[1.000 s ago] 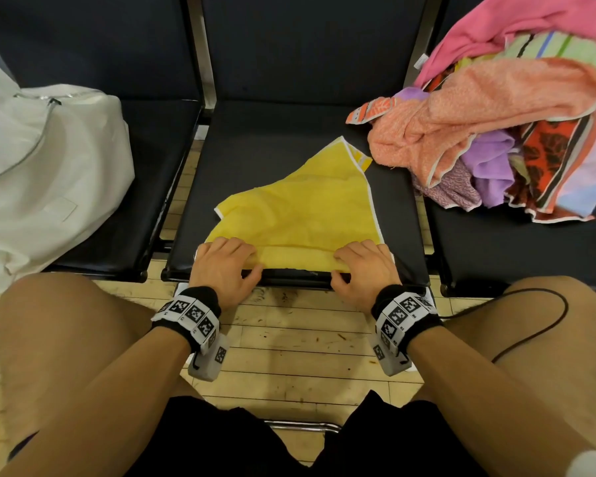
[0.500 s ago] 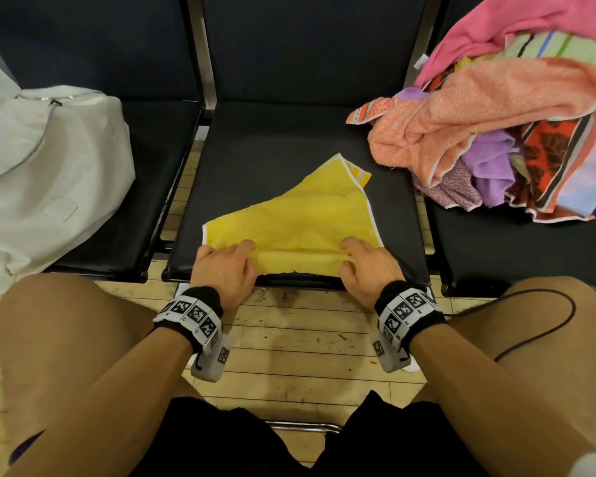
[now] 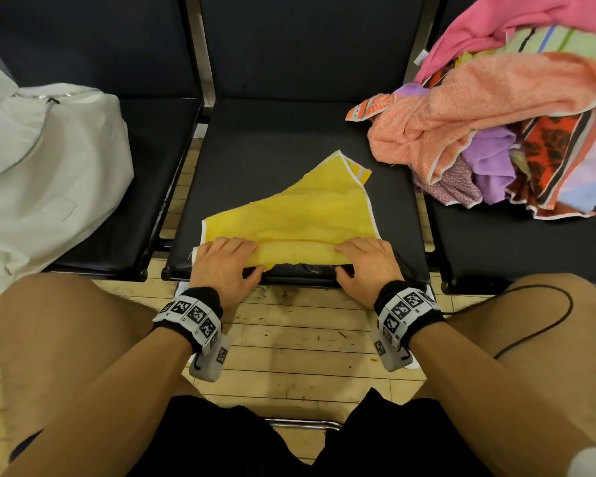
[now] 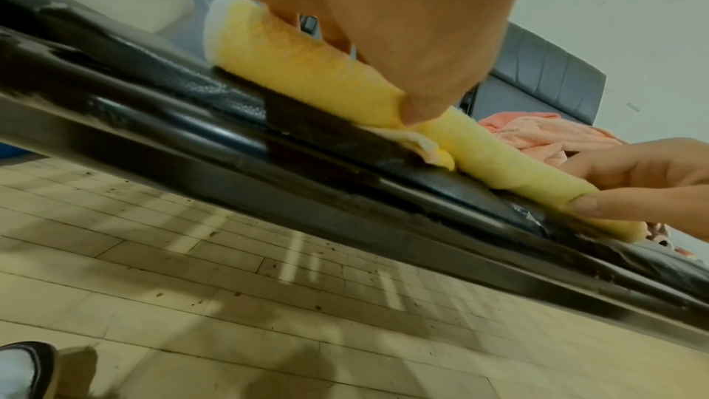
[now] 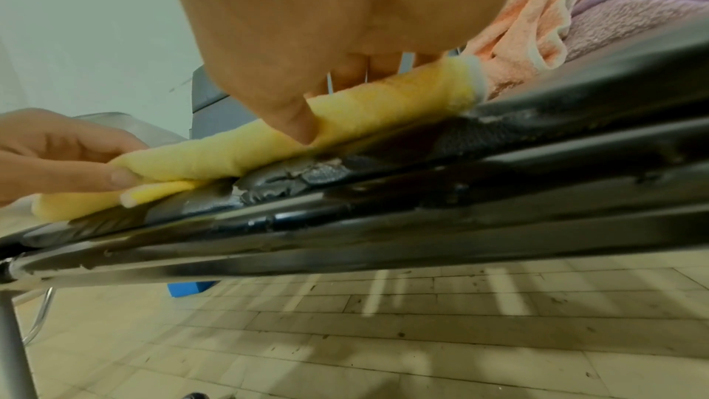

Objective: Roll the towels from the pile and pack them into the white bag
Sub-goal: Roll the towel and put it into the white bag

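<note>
A yellow towel (image 3: 300,215) with white trim lies on the middle black seat (image 3: 272,160), its near edge wound into a roll (image 3: 296,254) along the seat's front. My left hand (image 3: 226,261) grips the roll's left end, fingers over it and thumb under. My right hand (image 3: 367,263) grips the right end the same way. In the wrist views the roll (image 4: 307,72) (image 5: 383,105) is a tight yellow tube held by both thumbs. The white bag (image 3: 45,180) sits on the left seat. The towel pile (image 3: 496,125) covers the right seat.
The seats have dark backrests (image 3: 307,43) with a metal post (image 3: 200,49) between them. My bare knees (image 3: 66,325) flank a strip of wooden floor (image 3: 296,342). A black cable (image 3: 544,321) runs over my right thigh. The seat's front edge (image 5: 307,175) is worn and torn.
Both hands have rolled the towel's near edge further away from me. The roll is thicker, and the flat yellow part has grown shorter.
</note>
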Demonstrator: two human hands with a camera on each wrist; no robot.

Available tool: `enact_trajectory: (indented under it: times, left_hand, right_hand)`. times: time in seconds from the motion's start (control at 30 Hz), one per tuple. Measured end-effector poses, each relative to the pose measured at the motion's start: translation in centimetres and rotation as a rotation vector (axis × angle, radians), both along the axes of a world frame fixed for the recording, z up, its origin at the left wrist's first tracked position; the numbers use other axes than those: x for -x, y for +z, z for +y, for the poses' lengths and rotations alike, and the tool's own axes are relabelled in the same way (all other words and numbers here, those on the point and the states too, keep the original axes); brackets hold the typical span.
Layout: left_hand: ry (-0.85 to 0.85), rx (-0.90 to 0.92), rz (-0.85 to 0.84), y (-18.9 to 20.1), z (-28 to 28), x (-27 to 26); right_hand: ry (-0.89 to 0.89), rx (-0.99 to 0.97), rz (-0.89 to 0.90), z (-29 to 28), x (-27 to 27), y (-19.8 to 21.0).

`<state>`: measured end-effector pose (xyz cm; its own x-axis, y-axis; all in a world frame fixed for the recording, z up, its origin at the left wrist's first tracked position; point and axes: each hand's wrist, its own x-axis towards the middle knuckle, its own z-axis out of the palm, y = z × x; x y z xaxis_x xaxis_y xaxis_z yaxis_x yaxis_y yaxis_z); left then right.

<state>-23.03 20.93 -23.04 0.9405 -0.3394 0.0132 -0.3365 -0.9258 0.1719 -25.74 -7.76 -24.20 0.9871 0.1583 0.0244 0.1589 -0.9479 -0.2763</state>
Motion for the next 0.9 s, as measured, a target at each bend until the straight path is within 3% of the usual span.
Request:
enact_trajectory:
  times: [0.13, 0.37, 0.53, 0.67, 0.9]
  left_hand:
    - [0.023, -0.006, 0.013, 0.3, 0.1, -0.2]
    - [0.052, 0.018, 0.086, 1.0, -0.4, 0.0]
    - [0.066, 0.04, -0.104, 0.5, -0.2, -0.3]
    - [0.022, -0.006, -0.06, 0.2, -0.1, -0.2]
    - [0.013, -0.02, -0.028, 0.1, 0.2, -0.1]
  right_hand:
    - [-0.022, -0.019, -0.028, -0.3, -0.3, 0.4]
    - [-0.054, -0.043, 0.087, 0.1, -0.1, 1.6]
    - [-0.047, -0.041, -0.08, 0.1, -0.3, 1.0]
    - [0.019, -0.018, -0.133, 0.2, -0.3, 0.4]
    - [0.001, 0.0, 0.017, 0.0, -0.1, 0.5]
